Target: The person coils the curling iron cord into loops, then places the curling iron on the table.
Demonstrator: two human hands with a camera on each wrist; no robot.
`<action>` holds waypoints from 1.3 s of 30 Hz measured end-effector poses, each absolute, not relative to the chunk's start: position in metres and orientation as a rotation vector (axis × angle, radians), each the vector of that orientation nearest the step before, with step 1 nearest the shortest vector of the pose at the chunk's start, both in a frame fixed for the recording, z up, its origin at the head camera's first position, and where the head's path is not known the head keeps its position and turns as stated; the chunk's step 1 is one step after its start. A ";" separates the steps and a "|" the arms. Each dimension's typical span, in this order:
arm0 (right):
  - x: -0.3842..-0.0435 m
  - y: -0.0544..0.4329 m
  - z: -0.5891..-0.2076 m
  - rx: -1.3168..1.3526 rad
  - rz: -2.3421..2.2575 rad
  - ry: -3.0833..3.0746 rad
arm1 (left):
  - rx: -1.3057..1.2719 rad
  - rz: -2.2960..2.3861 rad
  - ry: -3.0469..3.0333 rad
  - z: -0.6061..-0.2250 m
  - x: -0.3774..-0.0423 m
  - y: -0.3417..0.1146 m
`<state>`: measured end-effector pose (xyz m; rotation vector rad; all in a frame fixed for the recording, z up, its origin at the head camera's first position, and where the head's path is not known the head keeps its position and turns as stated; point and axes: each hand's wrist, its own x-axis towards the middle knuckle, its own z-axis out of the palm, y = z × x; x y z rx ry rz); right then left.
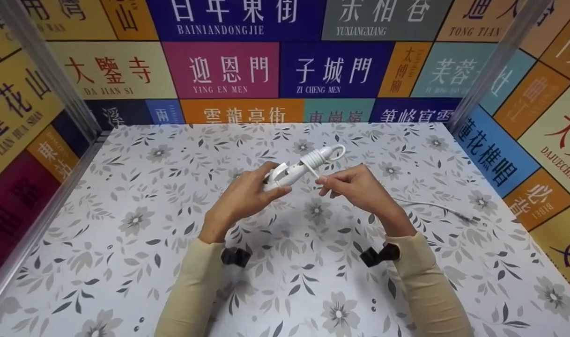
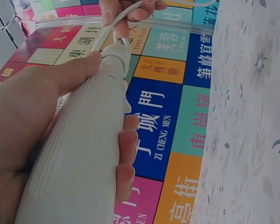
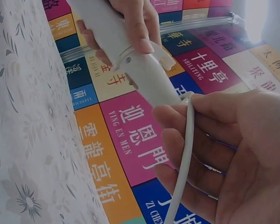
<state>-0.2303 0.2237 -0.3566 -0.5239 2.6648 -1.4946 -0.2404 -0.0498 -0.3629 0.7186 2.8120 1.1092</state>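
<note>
A white handheld appliance [image 1: 292,175] with a tapered body is gripped by my left hand [image 1: 247,193], held over the table and pointing up to the right. Fine ribs run along its handle [image 2: 65,154] in the left wrist view, under my thumb. A small curved lever [image 3: 164,57] stands out from its side near the left hand. White cord [image 1: 314,159] is coiled round its narrow end, with a loop at the tip. My right hand [image 1: 359,189] pinches the cord between thumb and forefinger beside the coils. In the right wrist view a length of cord [image 3: 187,154] hangs across those fingers.
The cord's loose tail [image 1: 434,205] lies on the table to the right, behind the right wrist. A floral cloth covers the table [image 1: 139,281]. Colourful lettered panels [image 1: 219,70] stand at the back and both sides. Black camera mounts [image 1: 235,256] sit at both wrists.
</note>
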 end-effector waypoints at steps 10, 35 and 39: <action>-0.240 0.229 -0.369 -0.601 -1.366 2.635 | 0.700 1.222 2.767 -0.361 -0.240 -0.055; -0.260 0.234 -0.398 -0.141 -1.294 2.848 | 0.893 1.196 2.590 -0.359 -0.238 -0.055; -0.259 0.237 -0.396 -0.229 -1.384 2.862 | 0.993 1.085 2.601 -0.359 -0.238 -0.057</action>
